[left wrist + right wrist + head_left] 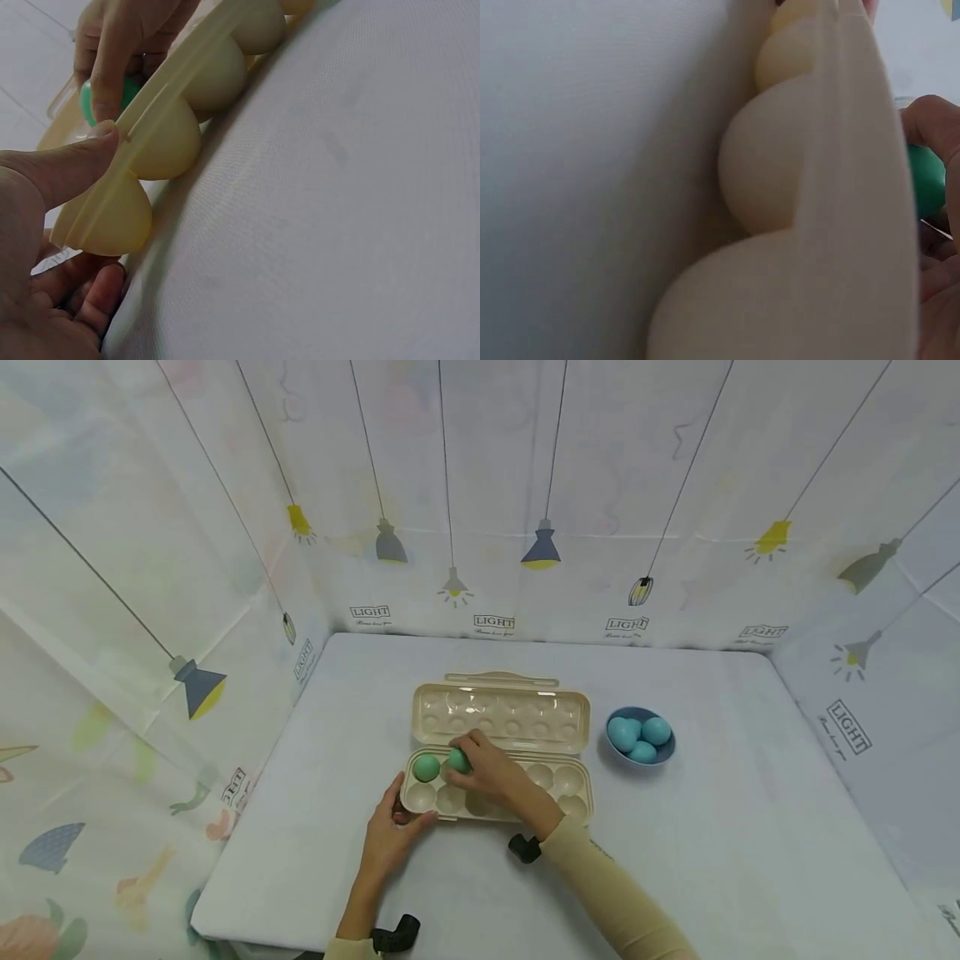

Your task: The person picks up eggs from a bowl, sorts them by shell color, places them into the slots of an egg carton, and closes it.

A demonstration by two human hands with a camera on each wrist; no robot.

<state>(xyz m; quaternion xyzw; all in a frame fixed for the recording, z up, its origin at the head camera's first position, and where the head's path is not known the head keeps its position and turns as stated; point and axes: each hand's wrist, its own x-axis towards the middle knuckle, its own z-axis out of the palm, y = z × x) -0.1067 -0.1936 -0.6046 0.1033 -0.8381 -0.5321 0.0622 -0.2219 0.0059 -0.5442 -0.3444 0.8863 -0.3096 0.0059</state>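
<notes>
The right hand [491, 770] pinches a green egg [459, 762] between thumb and fingers, at the back row of the egg carton [557, 791], just beside another green egg [427, 767] in the left corner. Whether the held one touches the carton below is hard to tell. The left hand [390, 839] grips the carton's left end, thumb on the front rim.

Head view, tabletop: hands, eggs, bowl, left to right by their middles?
Left hand → seated green egg → held green egg → right hand → blue bowl with light-blue eggs inside. Egg carton left out, since it overlaps several of these.
</notes>
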